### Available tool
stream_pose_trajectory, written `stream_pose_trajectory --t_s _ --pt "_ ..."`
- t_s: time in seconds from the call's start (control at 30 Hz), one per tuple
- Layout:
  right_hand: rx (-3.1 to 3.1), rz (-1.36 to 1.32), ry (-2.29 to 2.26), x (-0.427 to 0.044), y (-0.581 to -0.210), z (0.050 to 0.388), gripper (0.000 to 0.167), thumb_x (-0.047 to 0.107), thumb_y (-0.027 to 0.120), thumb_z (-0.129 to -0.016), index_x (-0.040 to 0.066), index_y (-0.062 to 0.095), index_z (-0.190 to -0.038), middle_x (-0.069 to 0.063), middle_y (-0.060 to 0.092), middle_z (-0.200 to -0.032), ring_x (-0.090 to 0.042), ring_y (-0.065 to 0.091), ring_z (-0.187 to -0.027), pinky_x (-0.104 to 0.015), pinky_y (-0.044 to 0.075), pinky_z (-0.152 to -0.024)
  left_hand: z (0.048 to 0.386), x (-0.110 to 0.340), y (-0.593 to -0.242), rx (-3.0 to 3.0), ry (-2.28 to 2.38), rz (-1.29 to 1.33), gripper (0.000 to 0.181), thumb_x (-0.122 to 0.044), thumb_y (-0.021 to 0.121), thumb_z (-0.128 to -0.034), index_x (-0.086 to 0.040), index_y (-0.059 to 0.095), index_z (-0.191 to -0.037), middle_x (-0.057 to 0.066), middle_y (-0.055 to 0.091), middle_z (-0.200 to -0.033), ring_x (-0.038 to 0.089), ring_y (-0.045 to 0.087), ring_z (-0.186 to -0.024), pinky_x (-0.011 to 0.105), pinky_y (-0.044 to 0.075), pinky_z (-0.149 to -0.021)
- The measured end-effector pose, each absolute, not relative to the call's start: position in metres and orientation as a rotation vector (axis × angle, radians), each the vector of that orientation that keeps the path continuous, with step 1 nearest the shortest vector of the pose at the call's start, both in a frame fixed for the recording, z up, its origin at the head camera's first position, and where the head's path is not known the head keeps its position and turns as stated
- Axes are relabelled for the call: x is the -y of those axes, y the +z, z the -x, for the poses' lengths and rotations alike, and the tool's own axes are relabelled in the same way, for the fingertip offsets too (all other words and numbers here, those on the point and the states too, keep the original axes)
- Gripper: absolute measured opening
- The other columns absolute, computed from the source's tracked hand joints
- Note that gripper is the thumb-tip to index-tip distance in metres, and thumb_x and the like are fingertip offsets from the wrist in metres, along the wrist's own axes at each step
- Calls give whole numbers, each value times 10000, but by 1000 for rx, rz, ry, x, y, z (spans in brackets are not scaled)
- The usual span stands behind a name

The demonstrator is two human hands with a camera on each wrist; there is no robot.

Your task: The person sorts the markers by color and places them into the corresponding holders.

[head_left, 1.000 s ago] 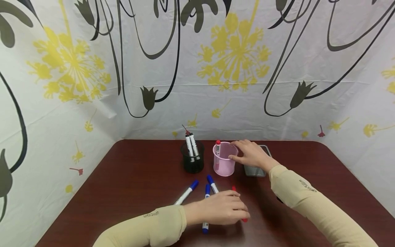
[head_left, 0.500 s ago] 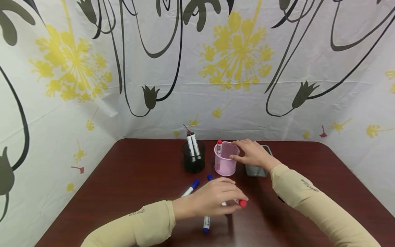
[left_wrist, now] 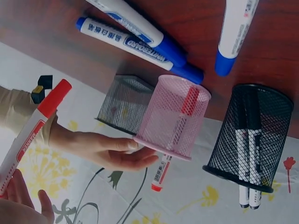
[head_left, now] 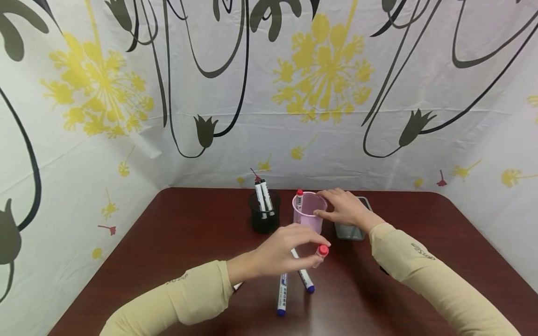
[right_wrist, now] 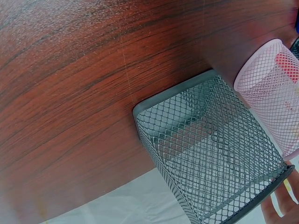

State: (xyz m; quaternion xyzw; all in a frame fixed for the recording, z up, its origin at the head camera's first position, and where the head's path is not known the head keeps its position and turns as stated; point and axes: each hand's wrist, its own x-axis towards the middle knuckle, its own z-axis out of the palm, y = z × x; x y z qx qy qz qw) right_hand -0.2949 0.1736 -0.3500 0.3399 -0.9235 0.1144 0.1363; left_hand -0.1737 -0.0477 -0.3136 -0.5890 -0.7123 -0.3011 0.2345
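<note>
My left hand (head_left: 279, 252) pinches a red-capped whiteboard marker (left_wrist: 35, 123) between thumb and fingers, above the table and in front of the pink mesh pen holder (head_left: 308, 221). The marker's red end (head_left: 322, 250) points toward the camera in the head view. My right hand (head_left: 346, 208) grips the pink holder's rim at its right side, thumb in front and fingers behind. One red marker (head_left: 300, 200) stands inside that holder. Beneath my left hand lie blue-capped markers (head_left: 283, 294), partly hidden by the hand and sleeve.
Left of the pink holder stands a round black mesh holder (head_left: 262, 221) with two black-capped markers (left_wrist: 247, 158). A rectangular dark mesh holder (right_wrist: 205, 144) is to the right, partly behind my right hand. A patterned cloth (head_left: 235, 93) hangs behind the brown table (head_left: 201, 219).
My left hand has lifted the red marker off the table and carried it up and slightly left, toward the pink holder. My right hand has stayed at the pink holder's rim.
</note>
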Motion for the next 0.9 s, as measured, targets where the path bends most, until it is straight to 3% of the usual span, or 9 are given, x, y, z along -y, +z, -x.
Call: stream_pose_trajectory --t_s 0.23,0.5,0.7,0.9 --pt "2688 -971 339 -174 -350 294 579 462 622 -769 39 547 -1158 -118 585 -1044 -263 507 -910 -470 399 -779 180 52 -306 2019 -1043 1594 295 -79 679 -765 -47 602 -1048 9 611 -1007 42 511 -962 180 386 -829" --pt "2710 -960 323 -174 -350 295 570 453 624 -769 43 548 -1158 -118 588 -1031 -251 503 -888 -460 409 -768 189 57 -299 2056 -1090 1512 272 -84 690 -753 -37 607 -1007 24 617 -964 73 525 -866 173 415 -768" --pt "2680 -992 304 -174 -350 296 541 413 639 -769 39 551 -1151 -115 589 -1026 -262 512 -887 -452 418 -749 199 58 -291 2051 -1169 1487 283 -71 677 -770 -20 594 -1036 36 612 -982 84 534 -904 220 418 -799" --pt "2682 -986 320 -174 -351 296 558 456 621 -772 44 554 -1143 -108 586 -1035 -263 514 -891 -451 417 -759 209 60 -283 2051 -1174 1435 273 -92 668 -784 -40 594 -1041 10 605 -954 62 536 -864 203 431 -735"
